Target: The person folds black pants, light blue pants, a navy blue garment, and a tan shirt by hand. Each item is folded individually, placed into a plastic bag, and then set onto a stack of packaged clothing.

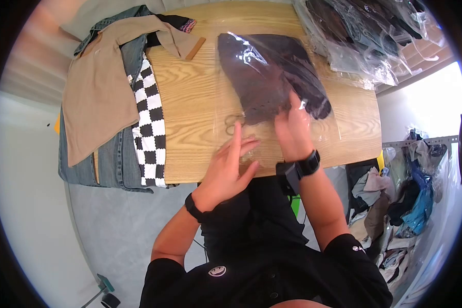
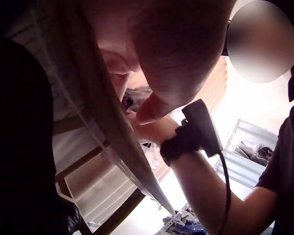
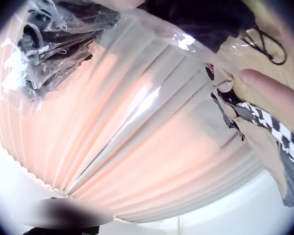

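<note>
A folded dark garment (image 1: 264, 77) lies inside a clear plastic bag (image 1: 333, 126) on the table. At the bag's near end my right hand (image 1: 295, 131) reaches to the garment's lower edge, its fingers extended and partly covered by shiny film. Left of it, my left hand (image 1: 228, 167) is held over the bag's near edge with fingers spread and thumb apart. Thin dark loops, like scissor handles (image 1: 231, 124), show beside the left fingertips. From the right wrist, plastic film (image 3: 186, 41) stretches along the dark garment (image 3: 201, 19).
On the left, a beige top (image 1: 105, 87) lies over jeans (image 1: 87, 174) and a black-and-white checkered piece (image 1: 151, 128). Bagged clothes (image 1: 354, 31) are piled at the back right. A rack of clothes (image 1: 416, 179) stands right of the wooden table (image 1: 190, 102).
</note>
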Tool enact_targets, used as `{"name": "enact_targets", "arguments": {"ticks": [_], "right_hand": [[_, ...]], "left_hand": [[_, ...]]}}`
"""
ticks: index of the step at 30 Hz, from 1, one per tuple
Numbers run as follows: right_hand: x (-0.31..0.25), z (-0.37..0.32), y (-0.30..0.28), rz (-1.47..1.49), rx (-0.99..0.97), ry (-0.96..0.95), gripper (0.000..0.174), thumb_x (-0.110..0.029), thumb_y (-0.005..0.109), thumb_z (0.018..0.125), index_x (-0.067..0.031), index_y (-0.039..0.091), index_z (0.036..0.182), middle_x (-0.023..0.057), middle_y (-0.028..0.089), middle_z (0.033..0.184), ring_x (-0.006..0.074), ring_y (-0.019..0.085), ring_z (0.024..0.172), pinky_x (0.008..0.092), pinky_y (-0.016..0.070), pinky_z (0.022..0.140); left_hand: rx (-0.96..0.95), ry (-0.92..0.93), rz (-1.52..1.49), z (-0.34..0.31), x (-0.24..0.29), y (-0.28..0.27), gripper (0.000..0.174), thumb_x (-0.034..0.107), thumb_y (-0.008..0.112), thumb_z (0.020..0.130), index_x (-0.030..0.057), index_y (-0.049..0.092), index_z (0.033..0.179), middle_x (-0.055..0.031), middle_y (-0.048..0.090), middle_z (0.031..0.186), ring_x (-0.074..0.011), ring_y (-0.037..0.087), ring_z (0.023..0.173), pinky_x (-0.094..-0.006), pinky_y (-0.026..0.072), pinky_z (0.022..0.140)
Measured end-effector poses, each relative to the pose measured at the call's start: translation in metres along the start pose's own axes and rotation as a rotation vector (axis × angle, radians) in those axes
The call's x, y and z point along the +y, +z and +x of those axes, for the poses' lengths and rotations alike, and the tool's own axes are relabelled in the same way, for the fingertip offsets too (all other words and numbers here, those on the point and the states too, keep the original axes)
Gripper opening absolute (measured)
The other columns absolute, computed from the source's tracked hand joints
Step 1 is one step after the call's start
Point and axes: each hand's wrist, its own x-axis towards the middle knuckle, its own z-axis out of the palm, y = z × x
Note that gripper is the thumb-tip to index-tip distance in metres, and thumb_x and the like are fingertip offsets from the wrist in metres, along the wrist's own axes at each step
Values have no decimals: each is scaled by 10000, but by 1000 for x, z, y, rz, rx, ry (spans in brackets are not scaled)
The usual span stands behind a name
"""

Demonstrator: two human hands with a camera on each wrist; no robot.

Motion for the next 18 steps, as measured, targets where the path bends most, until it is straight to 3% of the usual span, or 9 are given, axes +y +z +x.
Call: {"name": "enact_targets", "arguments": {"ticks": [2, 5, 10, 12, 13, 15, 16, 17, 18], "right_hand": [[7, -12, -3, 330, 55, 247, 323, -162, 571, 900, 4, 510, 1171, 49, 534, 1089, 169, 549, 990, 337, 482, 806], [-12, -44, 15, 540, 55, 425, 272, -99, 510, 930, 15, 512, 1177, 90, 541, 1159, 233, 556, 1031, 336, 463, 912], [-9, -27, 22, 586, -42, 455, 256, -103, 513, 928, 31, 513, 1146, 88, 541, 1139, 229, 548, 1056, 333, 449, 920], [11, -2, 20, -497, -229, -179, 336, -58, 575, 846, 40, 492, 1156, 229, 585, 1095, 317, 583, 1025, 379, 473, 853], [9, 5, 16, -497, -220, -181, 336, -58, 575, 846, 40, 492, 1156, 229, 585, 1095, 317, 583, 1025, 379, 473, 853], [-5, 15, 15, -895, -283, -390, 354, -31, 568, 816, 54, 481, 1148, 293, 579, 1033, 359, 584, 990, 401, 459, 831], [9, 28, 14, -536, -256, -97, 332, -45, 574, 824, 36, 501, 1138, 228, 594, 1064, 331, 572, 1022, 412, 446, 863], [7, 26, 15, -536, -254, -98, 332, -45, 574, 824, 36, 501, 1138, 228, 594, 1064, 331, 572, 1022, 412, 446, 863], [4, 23, 17, 49, -241, 206, 328, -59, 580, 826, 24, 509, 1136, 187, 577, 1092, 312, 547, 1049, 412, 431, 895]], "left_hand": [[23, -8, -21, 0, 0, 1, 877, 100, 639, 812, -75, 30, 1419, -134, 620, 1124, -327, 534, 1108, -389, 417, 943], [29, -40, -49, -1, -2, 4, 874, 95, 632, 811, -76, 27, 1419, -136, 621, 1116, -324, 539, 1102, -394, 415, 942], [13, -51, -47, 0, 2, 1, 843, 81, 624, 803, -73, 69, 1418, -143, 622, 1104, -331, 537, 1098, -403, 407, 948], [7, -22, -9, 2, 2, 0, 828, 76, 622, 799, -67, 90, 1418, -144, 622, 1101, -335, 535, 1096, -406, 404, 951], [-12, -1, 21, 1, 1, -1, 829, 71, 632, 785, -56, 115, 1420, -163, 607, 1122, -340, 536, 1100, -399, 406, 951], [-34, 26, 51, 1, 4, 0, 830, 66, 642, 771, -45, 140, 1423, -181, 592, 1143, -346, 537, 1103, -393, 408, 951], [-1, -40, 119, -1, 7, 1, 768, 66, 644, 760, -37, 227, 1396, -180, 578, 1154, -356, 527, 1109, -400, 405, 951], [35, -108, 186, -2, 9, 2, 710, 65, 646, 750, -29, 313, 1370, -180, 564, 1165, -365, 516, 1114, -408, 402, 951], [37, -107, 185, -1, 9, 3, 710, 65, 646, 750, -29, 313, 1370, -180, 564, 1165, -365, 516, 1114, -408, 402, 951]]}}
